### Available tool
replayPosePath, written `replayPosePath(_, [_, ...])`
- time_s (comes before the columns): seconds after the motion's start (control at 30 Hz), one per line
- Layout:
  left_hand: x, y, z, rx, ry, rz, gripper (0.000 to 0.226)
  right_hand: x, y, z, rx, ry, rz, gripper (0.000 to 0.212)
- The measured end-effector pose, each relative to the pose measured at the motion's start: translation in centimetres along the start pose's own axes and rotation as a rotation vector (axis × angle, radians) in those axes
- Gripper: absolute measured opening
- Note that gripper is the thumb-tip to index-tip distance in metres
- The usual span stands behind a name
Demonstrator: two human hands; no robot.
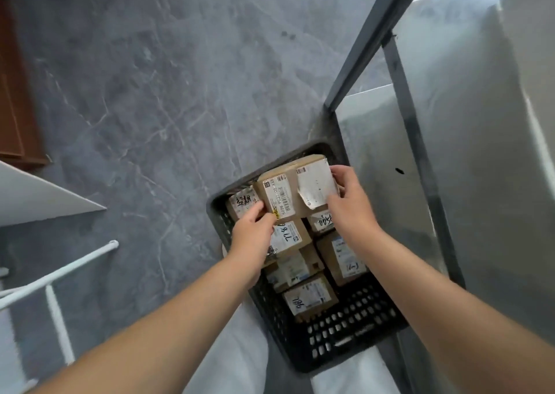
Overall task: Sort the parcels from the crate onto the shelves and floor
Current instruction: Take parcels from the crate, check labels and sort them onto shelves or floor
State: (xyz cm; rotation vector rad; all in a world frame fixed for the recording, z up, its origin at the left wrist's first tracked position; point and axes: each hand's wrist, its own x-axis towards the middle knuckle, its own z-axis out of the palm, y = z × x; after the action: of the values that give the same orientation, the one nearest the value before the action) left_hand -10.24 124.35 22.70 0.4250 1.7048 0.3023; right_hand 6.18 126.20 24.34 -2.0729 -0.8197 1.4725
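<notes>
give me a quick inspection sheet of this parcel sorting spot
surface: grey marbled floor
job's things: black perforated crate holding several labelled cardboard parcels; top parcel held in both hands
clutter: nothing seen
hands: left hand grips the top parcel's near-left corner, right hand grips its right end
cables: nothing seen
surroundings: metal shelf unit on the right; white rack and brown panel on the left
</notes>
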Motion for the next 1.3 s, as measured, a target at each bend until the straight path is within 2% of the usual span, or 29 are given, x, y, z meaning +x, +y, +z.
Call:
replayPosePath(0.17, [5.1, -2.9, 2.0, 0.05, -0.01, -0.063, 0.05, 4.3, 5.4, 1.8, -0.16, -0.062, -0.05, 0.042])
replayPosePath(0.23, [6.7, -3.3, 2.7, 0.079, -0.014, -0.058, 0.046, 5.7, 6.7, 2.2, -0.179, -0.061, -0.066, 0.044])
replayPosePath(0.3, [7.9, -3.1, 3.5, 0.09, 0.004, -0.002, 0.04, 7.3, 7.7, 2.3, -0.172, -0.022, -0.068, 0.04])
replayPosePath(0.47, [10.0, -2.1, 4.8, 0.098, 0.095, 0.092, 0.052, 10.6, 9.0, 1.5, -0.12, 0.059, -0.04, 0.028])
replayPosePath(0.57, [9.8, -2.0, 5.0, 0.083, 0.131, 0.117, 0.05, 11.0, 9.0, 1.0, -0.101, 0.068, -0.037, 0.033])
replayPosePath(0.73, [9.4, -3.5, 5.1, 0.121, 0.12, 0.194, 0.041, 10.2, 9.6, 0.8, -0.034, 0.098, -0.139, 0.046])
replayPosePath(0.83, [10.3, -3.8, 5.5, 0.111, 0.14, 0.165, 0.034, 10.2, 10.0, 1.6, -0.157, 0.078, -0.176, 0.045])
replayPosePath(0.93, [12.6, -3.8, 5.8, 0.157, 0.19, 0.094, 0.044, 10.9, 10.2, 2.6, -0.307, 0.108, -0.154, 0.038])
replayPosePath(1.03, [14.6, -3.4, 5.7, 0.209, 0.207, 0.066, 0.023, 12.0, 10.2, 3.7, -0.505, 0.112, -0.126, 0.03])
replayPosePath(1.07, [15.0, -3.1, 5.7, 0.247, 0.202, 0.072, 0.026, 12.2, 10.2, 4.2, -0.597, 0.107, -0.106, 0.033])
replayPosePath(1.13, [15.6, -2.6, 5.9, 0.3, 0.202, 0.088, 0.027, 12.1, 10.4, 4.9, -0.783, 0.142, -0.118, 0.054])
replayPosePath(1.2, [16.0, -2.3, 6.5, 0.321, 0.21, 0.096, 0.027, 11.0, 10.5, 5.6, -0.942, 0.203, -0.234, 0.069])
replayPosePath(1.27, [16.3, -2.2, 6.8, 0.308, 0.225, 0.074, 0.027, 9.7, 11.0, 6.1, -0.99, 0.152, -0.306, 0.072])
replayPosePath(1.3, [16.5, -2.2, 6.9, 0.301, 0.228, 0.063, 0.027, 9.2, 11.4, 6.3, -0.937, 0.09, -0.281, 0.078])
